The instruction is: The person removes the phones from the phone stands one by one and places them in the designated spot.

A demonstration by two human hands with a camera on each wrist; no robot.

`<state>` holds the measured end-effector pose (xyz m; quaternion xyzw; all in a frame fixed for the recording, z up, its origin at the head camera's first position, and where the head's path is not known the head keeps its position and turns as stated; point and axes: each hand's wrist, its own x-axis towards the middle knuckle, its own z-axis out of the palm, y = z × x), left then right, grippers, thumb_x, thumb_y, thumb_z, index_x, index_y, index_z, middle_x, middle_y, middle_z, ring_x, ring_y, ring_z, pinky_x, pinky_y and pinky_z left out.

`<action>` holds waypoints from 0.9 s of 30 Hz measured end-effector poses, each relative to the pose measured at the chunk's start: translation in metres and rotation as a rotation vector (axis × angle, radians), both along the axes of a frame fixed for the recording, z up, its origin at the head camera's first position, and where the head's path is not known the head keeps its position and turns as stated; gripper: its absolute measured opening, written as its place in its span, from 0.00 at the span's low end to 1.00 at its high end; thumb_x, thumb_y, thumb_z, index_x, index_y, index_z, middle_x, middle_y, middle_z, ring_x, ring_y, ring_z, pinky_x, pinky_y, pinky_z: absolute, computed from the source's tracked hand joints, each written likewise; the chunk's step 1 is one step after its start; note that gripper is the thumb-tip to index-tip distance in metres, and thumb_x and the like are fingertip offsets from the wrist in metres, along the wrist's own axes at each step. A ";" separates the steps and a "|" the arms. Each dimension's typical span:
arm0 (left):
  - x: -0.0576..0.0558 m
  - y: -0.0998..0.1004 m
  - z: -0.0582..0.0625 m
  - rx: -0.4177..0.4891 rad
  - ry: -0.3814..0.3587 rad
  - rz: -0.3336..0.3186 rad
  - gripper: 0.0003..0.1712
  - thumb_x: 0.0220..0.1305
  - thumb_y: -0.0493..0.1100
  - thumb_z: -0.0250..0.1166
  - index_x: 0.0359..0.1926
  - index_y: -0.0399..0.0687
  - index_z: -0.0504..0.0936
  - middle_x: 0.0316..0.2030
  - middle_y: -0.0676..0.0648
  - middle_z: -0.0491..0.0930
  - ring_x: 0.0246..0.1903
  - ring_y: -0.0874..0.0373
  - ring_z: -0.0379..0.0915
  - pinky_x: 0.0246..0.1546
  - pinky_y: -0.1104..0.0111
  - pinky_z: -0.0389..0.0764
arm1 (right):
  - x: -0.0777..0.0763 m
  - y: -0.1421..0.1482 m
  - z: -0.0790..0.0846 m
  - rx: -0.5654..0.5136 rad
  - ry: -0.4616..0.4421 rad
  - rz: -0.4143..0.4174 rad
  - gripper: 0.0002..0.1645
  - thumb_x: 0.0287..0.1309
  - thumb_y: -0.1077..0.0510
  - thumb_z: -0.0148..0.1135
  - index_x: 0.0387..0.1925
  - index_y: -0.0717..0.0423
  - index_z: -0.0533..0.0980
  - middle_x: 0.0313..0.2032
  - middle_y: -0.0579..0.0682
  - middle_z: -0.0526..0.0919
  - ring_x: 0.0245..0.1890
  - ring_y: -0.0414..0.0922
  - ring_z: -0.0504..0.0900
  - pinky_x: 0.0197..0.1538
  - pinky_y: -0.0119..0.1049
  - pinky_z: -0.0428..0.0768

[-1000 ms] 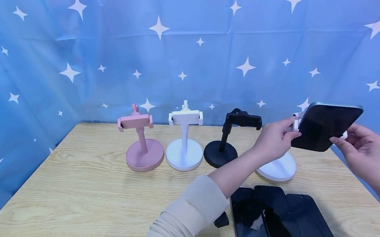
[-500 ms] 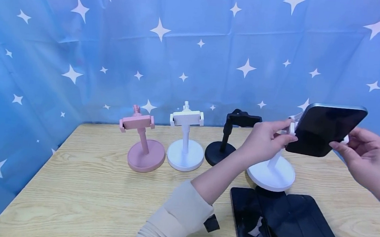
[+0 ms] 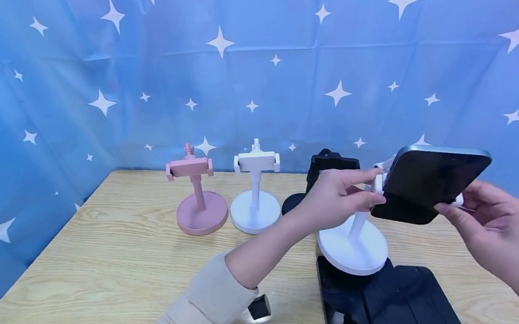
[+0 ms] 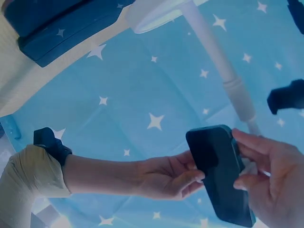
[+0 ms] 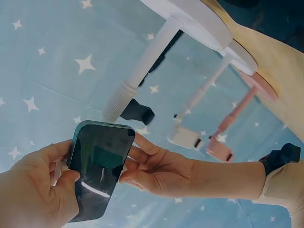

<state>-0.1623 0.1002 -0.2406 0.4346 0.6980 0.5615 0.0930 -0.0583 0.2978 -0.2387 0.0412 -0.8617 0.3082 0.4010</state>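
Note:
A smartphone [image 3: 430, 184] with a black screen and light blue rim sits tilted between the clamp ends of a white phone stand [image 3: 352, 245]. My left hand [image 3: 342, 197] pinches the clamp's left end [image 3: 379, 184] beside the phone's edge. From the other side, my right hand [image 3: 497, 224] pinches the clamp's right end [image 3: 458, 200], its thumb against the phone's edge. In the right wrist view the stand's post [image 5: 147, 61] runs from the phone to the round base. The base overlaps several dark phones [image 3: 413, 309] in the head view; whether it touches them I cannot tell.
A pink phone stand [image 3: 201, 211], another white stand [image 3: 255, 210] and a black stand [image 3: 333, 163] line the back of the wooden table [image 3: 138, 275]. My left forearm partly covers the black one. A starry blue curtain [image 3: 257, 79] hangs behind.
Both hands have brought the white stand and its phone left and nearer to me. Its base has gone from the back row to over the dark phones. The other stands stay put.

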 end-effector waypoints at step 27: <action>0.015 -0.072 -0.007 0.081 -0.086 0.024 0.25 0.57 0.30 0.61 0.57 0.35 0.72 0.40 0.36 0.80 0.36 0.54 0.81 0.38 0.72 0.79 | -0.012 -0.047 -0.011 0.061 0.114 0.347 0.22 0.39 0.75 0.68 0.39 0.56 0.80 0.29 0.28 0.79 0.17 0.25 0.75 0.21 0.18 0.69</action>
